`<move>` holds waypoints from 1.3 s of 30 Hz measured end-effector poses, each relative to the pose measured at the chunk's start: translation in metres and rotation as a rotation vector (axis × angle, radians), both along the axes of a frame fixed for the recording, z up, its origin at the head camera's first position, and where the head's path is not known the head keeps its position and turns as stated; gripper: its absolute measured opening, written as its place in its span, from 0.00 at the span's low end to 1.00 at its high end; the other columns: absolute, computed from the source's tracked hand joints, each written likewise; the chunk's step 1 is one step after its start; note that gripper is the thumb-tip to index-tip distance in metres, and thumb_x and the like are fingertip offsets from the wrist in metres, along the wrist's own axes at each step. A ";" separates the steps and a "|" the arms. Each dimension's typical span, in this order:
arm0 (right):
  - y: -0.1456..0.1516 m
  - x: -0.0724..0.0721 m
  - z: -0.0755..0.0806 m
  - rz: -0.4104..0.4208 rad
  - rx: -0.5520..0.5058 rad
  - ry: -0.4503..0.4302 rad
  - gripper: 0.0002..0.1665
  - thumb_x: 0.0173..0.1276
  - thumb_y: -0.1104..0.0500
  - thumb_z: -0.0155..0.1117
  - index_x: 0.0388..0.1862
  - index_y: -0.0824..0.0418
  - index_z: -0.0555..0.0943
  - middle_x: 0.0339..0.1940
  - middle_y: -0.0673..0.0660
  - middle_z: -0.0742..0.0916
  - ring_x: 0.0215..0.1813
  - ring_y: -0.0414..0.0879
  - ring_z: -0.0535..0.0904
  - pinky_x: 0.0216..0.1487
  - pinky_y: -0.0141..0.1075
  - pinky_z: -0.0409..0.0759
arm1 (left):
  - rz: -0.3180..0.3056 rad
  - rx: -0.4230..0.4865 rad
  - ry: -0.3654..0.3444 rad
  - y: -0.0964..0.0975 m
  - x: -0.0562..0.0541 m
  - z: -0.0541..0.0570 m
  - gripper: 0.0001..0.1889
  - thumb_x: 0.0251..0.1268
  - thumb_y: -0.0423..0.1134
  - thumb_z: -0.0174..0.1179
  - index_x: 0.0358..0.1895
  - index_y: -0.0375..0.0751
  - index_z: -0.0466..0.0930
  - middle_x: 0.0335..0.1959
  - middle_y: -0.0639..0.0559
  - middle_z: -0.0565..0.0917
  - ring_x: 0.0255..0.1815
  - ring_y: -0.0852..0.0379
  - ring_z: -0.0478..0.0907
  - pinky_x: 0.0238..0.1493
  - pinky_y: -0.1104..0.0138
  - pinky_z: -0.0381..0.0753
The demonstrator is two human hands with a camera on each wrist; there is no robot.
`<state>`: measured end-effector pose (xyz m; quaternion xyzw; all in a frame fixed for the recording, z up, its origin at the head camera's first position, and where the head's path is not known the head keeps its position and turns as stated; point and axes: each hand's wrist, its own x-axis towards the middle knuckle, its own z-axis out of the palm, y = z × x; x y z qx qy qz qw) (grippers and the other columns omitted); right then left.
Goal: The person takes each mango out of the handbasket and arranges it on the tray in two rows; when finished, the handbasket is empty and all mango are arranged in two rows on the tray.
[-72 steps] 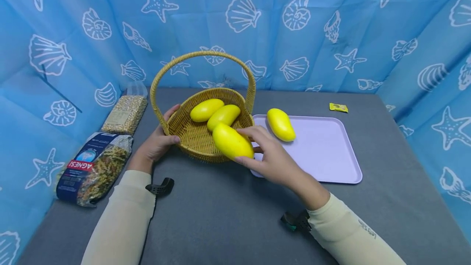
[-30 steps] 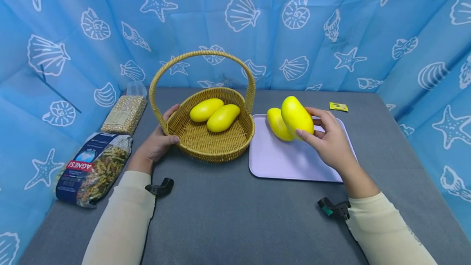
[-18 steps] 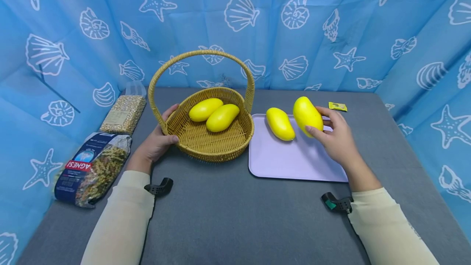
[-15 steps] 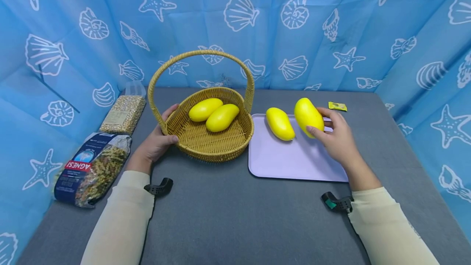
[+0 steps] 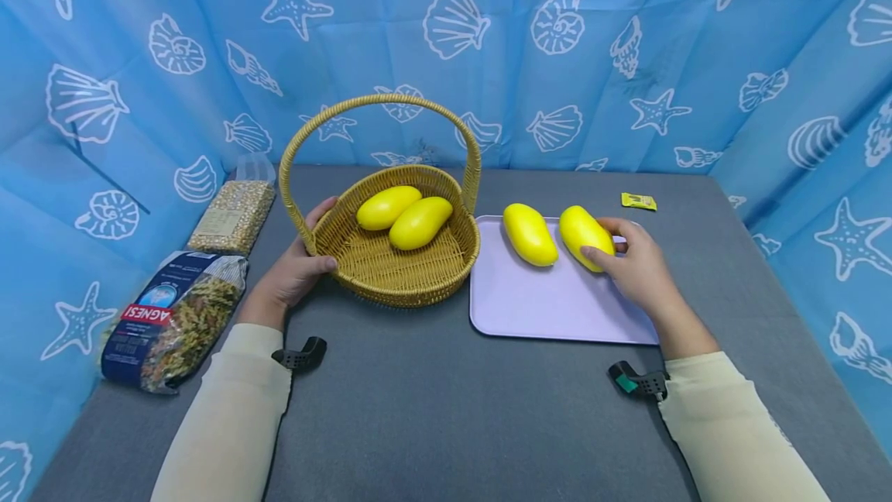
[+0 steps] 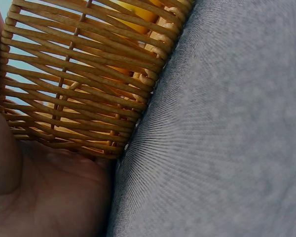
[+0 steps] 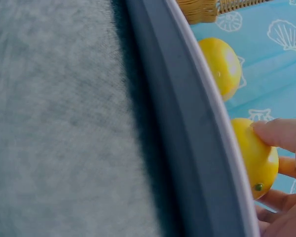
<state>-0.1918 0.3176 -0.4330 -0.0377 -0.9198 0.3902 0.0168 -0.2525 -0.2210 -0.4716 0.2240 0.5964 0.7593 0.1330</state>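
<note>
My left hand grips the left side of a wicker basket, thumb over the rim by the arched handle. Two yellow mangoes, one mango and another mango, lie inside it. To the right, a lilac tray bears a mango at its left end. Beside that one, my right hand holds a further mango at tray level, thumb on the near side and fingers on the far side. In the right wrist view the tray's rim hides part of the held mango.
A blue pasta bag and a clear pack of pale grains lie at the left. A small yellow packet sits behind the tray. Blue shell-print curtain encloses the back and sides of the grey table.
My right hand carried the mango from over the basket rightward to the tray, then lowered it beside the other mango. My left hand has stayed on the basket.
</note>
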 end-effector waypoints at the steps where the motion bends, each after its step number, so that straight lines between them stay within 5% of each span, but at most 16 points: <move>1: 0.000 0.000 0.000 -0.001 0.009 0.005 0.41 0.82 0.52 0.69 0.84 0.66 0.67 0.77 0.72 0.72 0.69 0.71 0.72 0.69 0.65 0.73 | -0.001 0.000 0.001 0.000 0.000 0.000 0.57 0.68 0.29 0.75 0.91 0.53 0.45 0.88 0.36 0.52 0.80 0.32 0.59 0.75 0.59 0.67; 28: -0.002 -0.001 0.006 0.078 0.097 -0.013 0.44 0.80 0.51 0.70 0.84 0.69 0.65 0.76 0.74 0.72 0.67 0.73 0.72 0.65 0.69 0.74 | -0.004 0.018 -0.006 0.000 0.001 0.000 0.56 0.69 0.27 0.74 0.91 0.53 0.45 0.88 0.35 0.51 0.80 0.32 0.60 0.75 0.57 0.68; 39: -0.003 0.001 0.008 0.046 0.117 -0.041 0.43 0.81 0.50 0.69 0.84 0.70 0.65 0.73 0.75 0.74 0.67 0.72 0.71 0.65 0.68 0.74 | 0.000 0.006 -0.004 0.000 0.000 0.000 0.57 0.69 0.28 0.74 0.91 0.54 0.45 0.87 0.35 0.52 0.79 0.33 0.61 0.75 0.59 0.67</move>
